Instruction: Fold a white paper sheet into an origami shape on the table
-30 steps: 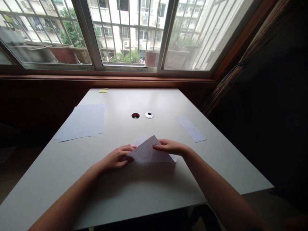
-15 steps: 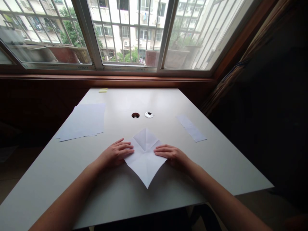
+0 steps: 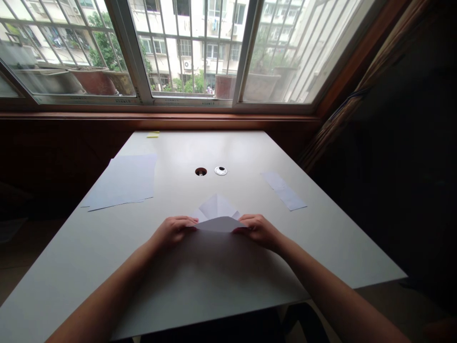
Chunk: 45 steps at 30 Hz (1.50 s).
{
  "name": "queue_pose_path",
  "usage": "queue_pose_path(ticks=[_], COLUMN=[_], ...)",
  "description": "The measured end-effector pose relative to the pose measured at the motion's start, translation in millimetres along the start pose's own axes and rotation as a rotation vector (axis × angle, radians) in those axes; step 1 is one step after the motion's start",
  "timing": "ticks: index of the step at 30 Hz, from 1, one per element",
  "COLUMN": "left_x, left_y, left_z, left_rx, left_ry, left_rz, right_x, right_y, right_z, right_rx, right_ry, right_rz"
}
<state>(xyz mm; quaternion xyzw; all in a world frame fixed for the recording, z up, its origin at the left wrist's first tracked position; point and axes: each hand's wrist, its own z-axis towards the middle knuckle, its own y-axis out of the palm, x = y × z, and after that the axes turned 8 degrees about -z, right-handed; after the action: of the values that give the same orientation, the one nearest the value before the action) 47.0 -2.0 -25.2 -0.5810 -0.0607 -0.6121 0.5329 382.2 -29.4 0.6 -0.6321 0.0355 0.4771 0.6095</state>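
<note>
A white sheet of creased paper [image 3: 217, 214] lies in the middle of the white table [image 3: 200, 276], its near flap raised off the surface. My left hand [image 3: 173, 230] pinches the paper's left corner with curled fingers. My right hand [image 3: 259, 229] grips the right corner the same way. The far part of the sheet shows fold lines and rests flat on the table.
A small stack of white sheets [image 3: 123, 181] lies at the left. A narrow paper strip [image 3: 283, 190] lies at the right. A cable hole [image 3: 201, 171] and its round cap [image 3: 220, 170] sit beyond the paper. A yellow note [image 3: 153, 135] is at the far edge, below the window.
The paper was folded as a triangle, then opened flat into a diamond. Now both hands have lifted its near point up and away from me.
</note>
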Motion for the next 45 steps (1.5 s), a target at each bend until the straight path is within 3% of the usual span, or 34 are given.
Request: queue_pose_path(ticks=[7, 13, 21, 28, 32, 34, 37, 40, 45], left_x=[23.2, 24.6, 23.4, 40.5, 44.5, 45.0, 45.1, 40.6, 25.8], left_y=[-4.6, -11.3, -13.6, -18.8, -16.5, -9.1, 7.4, 23.4, 35.5], left_z=[7.0, 4.4, 4.7, 11.0, 18.7, 24.0, 32.4, 39.3, 44.7], left_rx=[0.032, 0.094, 0.003, -0.205, -0.159, -0.079, -0.015, -0.082, -0.153], left_ry=[-0.293, -0.416, -0.437, -0.429, -0.503, -0.447, -0.258, -0.155, -0.113], left_rz=[-0.115, -0.159, 0.0, -0.024, 0.0, 0.104, 0.366, 0.514, 0.518], right_x=[3.8, 3.8, -4.1, -3.1, -1.1, 0.4, 3.3, 6.1, 10.5], right_y=[-8.2, -10.5, -17.1, -11.8, -8.1, -6.3, -4.3, -3.7, -2.8], right_z=[16.3, 28.9, 31.1, 32.4, 36.5, 39.5, 43.6, 46.1, 47.2], right_rx=[-0.14, -0.196, -0.162, -0.11, -0.157, -0.172, -0.159, -0.157, -0.149], right_ry=[0.444, 0.659, 0.567, 0.564, 0.598, 0.607, 0.601, 0.598, 0.574], right_rz=[0.311, 0.3, 0.204, 0.042, -0.011, -0.032, -0.051, -0.052, -0.077])
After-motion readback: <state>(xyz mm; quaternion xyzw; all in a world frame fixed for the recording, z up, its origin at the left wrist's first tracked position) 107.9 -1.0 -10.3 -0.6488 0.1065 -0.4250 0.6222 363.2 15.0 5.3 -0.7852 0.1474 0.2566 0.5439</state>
